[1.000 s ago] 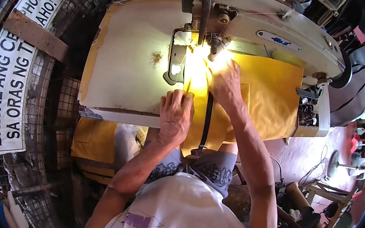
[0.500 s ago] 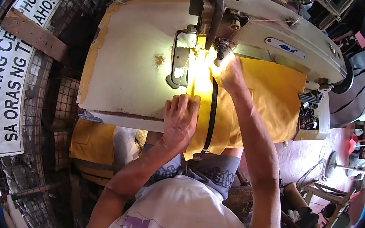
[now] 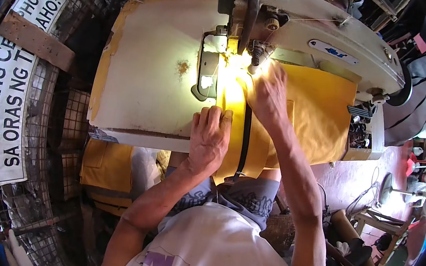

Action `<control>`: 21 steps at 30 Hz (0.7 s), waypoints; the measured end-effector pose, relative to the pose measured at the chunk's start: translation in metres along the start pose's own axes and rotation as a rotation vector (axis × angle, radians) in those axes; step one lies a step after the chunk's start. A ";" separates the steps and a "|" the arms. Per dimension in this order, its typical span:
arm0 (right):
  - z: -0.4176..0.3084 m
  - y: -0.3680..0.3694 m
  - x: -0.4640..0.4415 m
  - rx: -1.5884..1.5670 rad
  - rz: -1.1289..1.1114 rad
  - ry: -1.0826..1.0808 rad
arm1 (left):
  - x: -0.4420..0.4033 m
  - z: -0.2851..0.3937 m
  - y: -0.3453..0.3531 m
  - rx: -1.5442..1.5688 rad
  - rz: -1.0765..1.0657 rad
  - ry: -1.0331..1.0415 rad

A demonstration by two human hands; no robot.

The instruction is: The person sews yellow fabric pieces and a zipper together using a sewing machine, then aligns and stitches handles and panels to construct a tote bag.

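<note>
A piece of yellow fabric [image 3: 319, 113] lies across the sewing machine [image 3: 331, 47], under its brightly lit needle area. A black zipper [image 3: 245, 141] runs lengthwise along the fabric, beside a narrow yellow strip. My left hand [image 3: 209, 139] is closed on the strip's left edge, at the front of the machine bed. My right hand [image 3: 271, 95] rests on the fabric right of the zipper, close to the needle. Its fingers are bent together, gripping the cloth, with the tips partly lost in glare. Glare also hides the needle and presser foot.
The pale machine table [image 3: 147, 64] extends to the left. More yellow fabric pieces [image 3: 108, 166] hang below its front edge. A wire mesh with a lettered sign [image 3: 4, 116] stands at far left. A fan [image 3: 386, 190] and a wooden stool [image 3: 380, 223] are at right.
My right hand has drawn slightly back from the needle and its knuckles show more clearly. My left hand keeps its hold on the strip. The whole view has shifted slightly.
</note>
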State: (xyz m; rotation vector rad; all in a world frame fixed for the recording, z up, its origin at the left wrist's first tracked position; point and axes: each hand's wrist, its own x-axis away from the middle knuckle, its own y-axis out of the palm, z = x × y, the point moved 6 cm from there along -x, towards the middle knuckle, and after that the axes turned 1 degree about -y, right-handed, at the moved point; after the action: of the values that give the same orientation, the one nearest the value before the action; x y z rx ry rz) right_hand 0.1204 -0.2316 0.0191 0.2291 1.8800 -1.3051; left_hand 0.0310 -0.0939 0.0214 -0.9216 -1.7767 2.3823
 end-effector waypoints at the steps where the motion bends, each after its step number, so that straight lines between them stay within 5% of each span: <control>1: -0.010 -0.009 0.005 -0.102 -0.093 0.036 | 0.000 0.000 -0.001 -0.008 -0.027 -0.007; 3: -0.031 -0.027 0.023 -0.299 -0.277 0.116 | 0.001 -0.001 0.000 0.008 -0.038 -0.024; 5: -0.046 -0.029 0.035 -0.287 -0.250 -0.024 | -0.001 -0.004 0.002 0.054 -0.008 -0.034; 17: -0.043 -0.030 0.039 -0.333 -0.156 0.041 | -0.030 -0.049 0.010 0.425 -0.073 -0.436; 21: -0.046 -0.033 0.036 -0.308 -0.157 0.016 | -0.026 -0.038 0.014 0.327 -0.032 -0.343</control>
State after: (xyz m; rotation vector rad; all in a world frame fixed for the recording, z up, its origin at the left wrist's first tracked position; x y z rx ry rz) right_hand 0.0547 -0.2178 0.0227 -0.0699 2.1163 -1.0960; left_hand 0.0749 -0.0749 0.0136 -0.4665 -1.3968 2.8257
